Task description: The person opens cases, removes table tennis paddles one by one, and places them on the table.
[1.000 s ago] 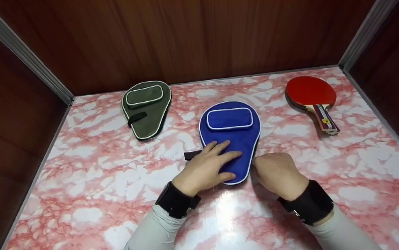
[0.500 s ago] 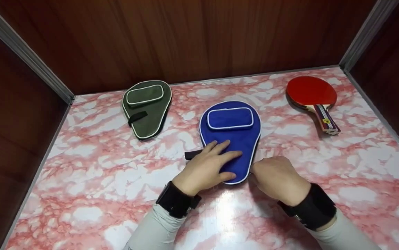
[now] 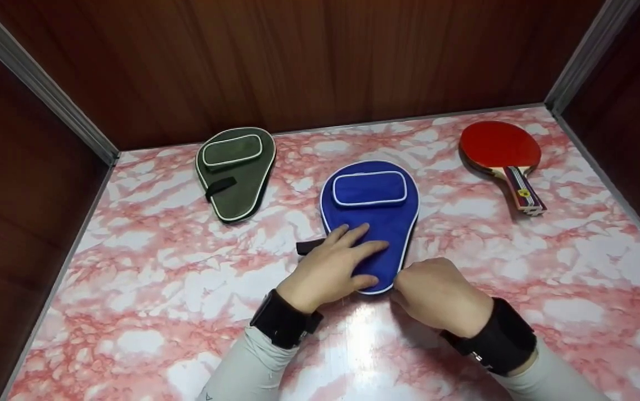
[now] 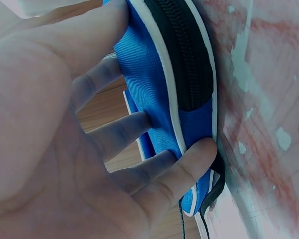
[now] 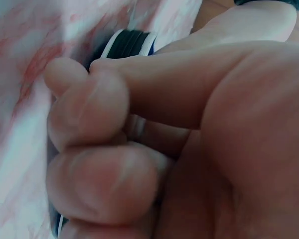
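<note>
A blue table tennis paddle case with white piping lies in the middle of the table. My left hand rests on its narrow part with fingers spread; in the left wrist view the little finger touches the side below the black zipper. At the case's lower right edge, my right hand has curled fingers, thumb against forefinger, pinching at the zipper line. The zipper pull itself is hidden by those fingers. In the right wrist view a bit of black zipper band shows beyond the thumb.
A green paddle case with a black strap lies at the back left. To the back right is a red table tennis paddle, handle toward me. A black strap sticks out left of the blue case. Brown panels wall the table.
My right hand has slid toward me and slightly left along the right edge of the blue case, to near its narrow end. The left hand and the case stay in place.
</note>
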Tool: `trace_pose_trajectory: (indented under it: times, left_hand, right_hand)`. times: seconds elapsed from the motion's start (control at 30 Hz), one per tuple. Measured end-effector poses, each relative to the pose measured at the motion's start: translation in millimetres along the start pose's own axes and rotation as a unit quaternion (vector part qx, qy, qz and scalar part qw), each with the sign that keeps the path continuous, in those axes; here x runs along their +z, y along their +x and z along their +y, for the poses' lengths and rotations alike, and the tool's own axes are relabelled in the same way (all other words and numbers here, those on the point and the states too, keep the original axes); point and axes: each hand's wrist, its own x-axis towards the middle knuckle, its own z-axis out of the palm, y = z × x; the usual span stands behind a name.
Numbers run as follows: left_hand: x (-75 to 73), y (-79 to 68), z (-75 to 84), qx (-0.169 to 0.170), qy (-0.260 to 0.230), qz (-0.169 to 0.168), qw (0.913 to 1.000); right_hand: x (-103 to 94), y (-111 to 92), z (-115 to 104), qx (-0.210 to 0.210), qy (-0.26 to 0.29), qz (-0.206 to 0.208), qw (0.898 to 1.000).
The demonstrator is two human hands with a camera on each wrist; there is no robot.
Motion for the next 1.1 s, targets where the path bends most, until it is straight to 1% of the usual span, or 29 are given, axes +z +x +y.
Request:
trace_pose_trajectory:
  times: [0.27,0.53,0.67,0.93,1.1]
  left_hand:
    - [-0.2,0.7,0.5,-0.002,0.003,0.001,1.0]
    - [0.2,0.5,0.3,-0.001,0.006,0.005,1.0]
    - [0.6,0.1,-1.0,0.006,0.008,0.008,0.9999]
    - [-2.4,-4.0,-4.1,0.031,-0.003,0.025,0.9992]
    - [-3.8,-3.6,-5.5,0.031,-0.004,0.005,0.9995]
  right_hand:
    - [2.7,2.9,-9.3,-0.018,-0.014,0.006,1.0]
    - [14.6,6.0,-18.3,-0.036,-0.014,0.044,0.998]
    - [17.3,6.1,-19.2,-0.038,-0.011,0.057,0.998]
    - [14.5,5.8,-15.9,-0.037,0.02,0.052,0.998]
    - [12.4,4.3,-16.4,-0.029,0.014,0.044,0.999]
